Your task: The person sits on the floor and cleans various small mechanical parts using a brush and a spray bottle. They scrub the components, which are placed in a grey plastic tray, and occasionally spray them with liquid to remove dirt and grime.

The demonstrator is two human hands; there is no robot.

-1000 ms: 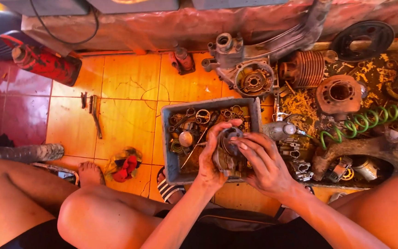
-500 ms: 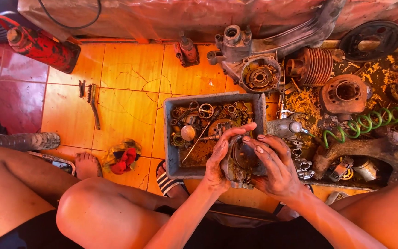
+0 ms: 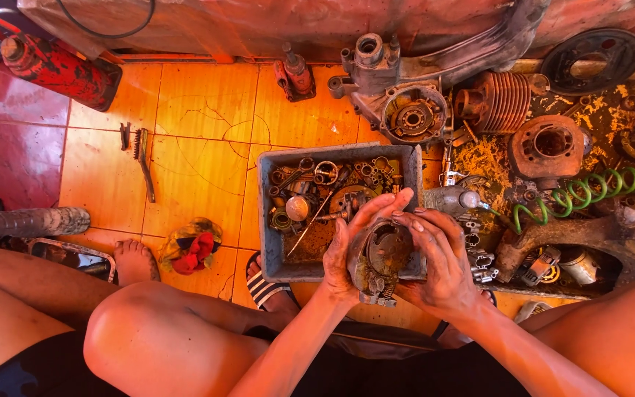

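Observation:
Both my hands hold a greasy round metal engine part (image 3: 384, 259) over the near right corner of a grey metal tray (image 3: 267, 220). My left hand (image 3: 347, 250) cups its left side with the fingers stretched up over its top. My right hand (image 3: 439, 257) wraps its right side, fingertips resting on the rim. The part's open face, with a dark disc inside, points up at me. The tray holds several small rings, bolts, washers and a thin rod.
An engine crankcase (image 3: 398, 95), a finned cylinder (image 3: 497, 103) and a rusty cylinder (image 3: 549, 147) lie on the floor beyond. A green coiled hose (image 3: 589, 195) runs right. A red jack (image 3: 56, 66), a wire brush (image 3: 143, 158) and a rag (image 3: 189, 250) lie left. My bare knees flank the tray.
The part has been turned in my hands so its open face shows more, and my hands have shifted slightly lower and right over the tray's corner.

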